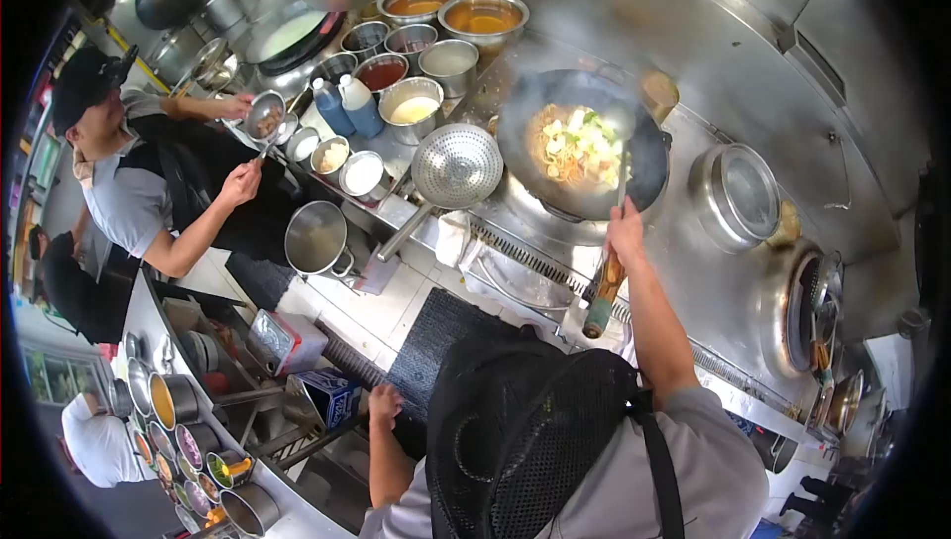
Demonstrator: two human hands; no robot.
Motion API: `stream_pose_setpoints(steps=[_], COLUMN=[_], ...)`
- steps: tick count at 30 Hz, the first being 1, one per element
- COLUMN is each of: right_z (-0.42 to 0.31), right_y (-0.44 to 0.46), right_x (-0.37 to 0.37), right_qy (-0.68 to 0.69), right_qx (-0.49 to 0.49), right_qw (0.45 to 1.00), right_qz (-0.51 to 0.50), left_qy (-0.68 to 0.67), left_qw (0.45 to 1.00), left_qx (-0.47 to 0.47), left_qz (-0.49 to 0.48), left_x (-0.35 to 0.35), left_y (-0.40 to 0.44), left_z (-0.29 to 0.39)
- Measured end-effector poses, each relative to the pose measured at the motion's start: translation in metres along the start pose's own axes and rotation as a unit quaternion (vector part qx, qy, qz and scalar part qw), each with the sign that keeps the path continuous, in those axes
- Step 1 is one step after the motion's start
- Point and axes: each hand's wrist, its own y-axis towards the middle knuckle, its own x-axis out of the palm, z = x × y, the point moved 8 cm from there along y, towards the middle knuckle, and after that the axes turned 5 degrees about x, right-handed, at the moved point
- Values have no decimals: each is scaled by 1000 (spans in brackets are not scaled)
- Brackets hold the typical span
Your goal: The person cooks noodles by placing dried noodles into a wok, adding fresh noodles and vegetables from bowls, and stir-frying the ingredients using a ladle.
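My right hand (624, 230) is closed around the long handle of a ladle (598, 309), whose wooden grip end points back toward me. The ladle's round head is blurred by steam over the right side of the food. Noodles with pale green chopped vegetables (575, 148) lie in a dark, steaming wok (644, 177) on the stove. Low on my left side, away from the stove, my left hand (384, 405) has its fingers curled in, with nothing visible in them. A blue box (325, 395) is near that hand.
Left of the wok, a perforated strainer (458, 164) rests with its handle over the stove edge. Sauce pots (449, 65) and squeeze bottles (360, 108) stand behind it. At left a co-worker (149, 167) holds a small bowl (265, 115). Metal pots (738, 192) sit at right.
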Motion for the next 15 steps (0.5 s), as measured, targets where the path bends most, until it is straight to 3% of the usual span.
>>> stream_pose_setpoints(steps=[2, 3, 5, 6, 9, 10, 12, 14, 15], right_z=[2, 0, -4, -8, -21, -37, 28, 44, 16], right_y=[9, 11, 1, 2, 4, 9, 105, 123, 88], right_x=[18, 8, -4, -6, -28, -27, -4, 14, 16], right_qy=[86, 90, 165, 165, 8, -64, -165, -50, -22], right_qx=[0, -3, 10, 4, -49, -85, -236, -147, -111], right_qw=[991, 990, 966, 965, 995, 993, 958, 985, 984], right_qz=[-101, -104, -199, -206, -81, -50, 9, -78, -137], left_qy=[39, 38, 70, 64, 12, -4, -50, -4, -27], left_qw=[998, 999, 989, 990, 992, 992, 993, 995, 995], left_qx=[-11, -7, 17, 21, 7, -37, -71, -90, -89], left_qz=[-41, -37, -132, -127, -128, -119, -86, -52, -33], left_x=[28, 34, 59, 62, 53, 43, 33, 28, 29], left_y=[-3, -4, -11, -10, -20, -8, -2, -2, -8], left_z=[-8, -11, -15, -16, -46, -74, -91, -96, -90])
